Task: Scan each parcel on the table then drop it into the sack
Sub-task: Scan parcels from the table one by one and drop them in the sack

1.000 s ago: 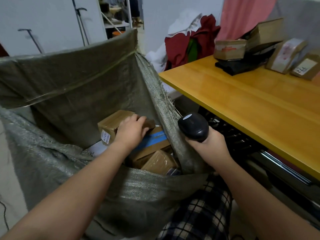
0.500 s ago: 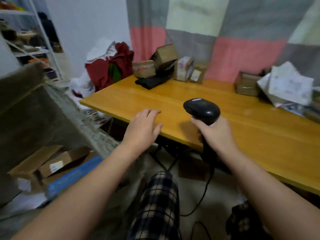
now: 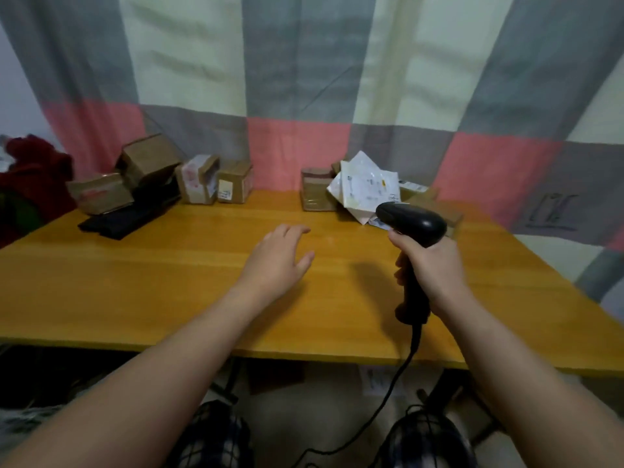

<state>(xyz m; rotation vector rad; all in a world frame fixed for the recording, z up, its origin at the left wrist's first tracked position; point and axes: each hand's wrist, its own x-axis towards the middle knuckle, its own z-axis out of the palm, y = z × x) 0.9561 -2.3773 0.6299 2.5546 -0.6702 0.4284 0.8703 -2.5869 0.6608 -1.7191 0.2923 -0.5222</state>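
Left hand is hovering over the middle of the desk, fingers straight and loosely spread, holding nothing and stretching toward the back edge. Right hand is hanging near it, closer to the right edge, and is clutching the handle of a black scanner. The scanner's head is pointing toward the back edge, and its cable is trailing down past the front edge.

Neither hand is carrying a parcel. Parcels are waiting along the back edge in two clusters. Toward the back left corner, a tilted box is leaning over a flatter box and a black package. A pink-marked box and a labelled box are standing just beside them. Near the middle of the back edge, a taped brown box is sitting against a heap of white mailer bags. More cardboard is showing behind the scanner (how many pieces, I cannot tell).

The sack is not showing in this view, so what it is holding cannot be judged. By my reading, the job is sitting between parcels. A good number are waiting to be scanned and dropped, and the empty hand seems to be going for the next one.
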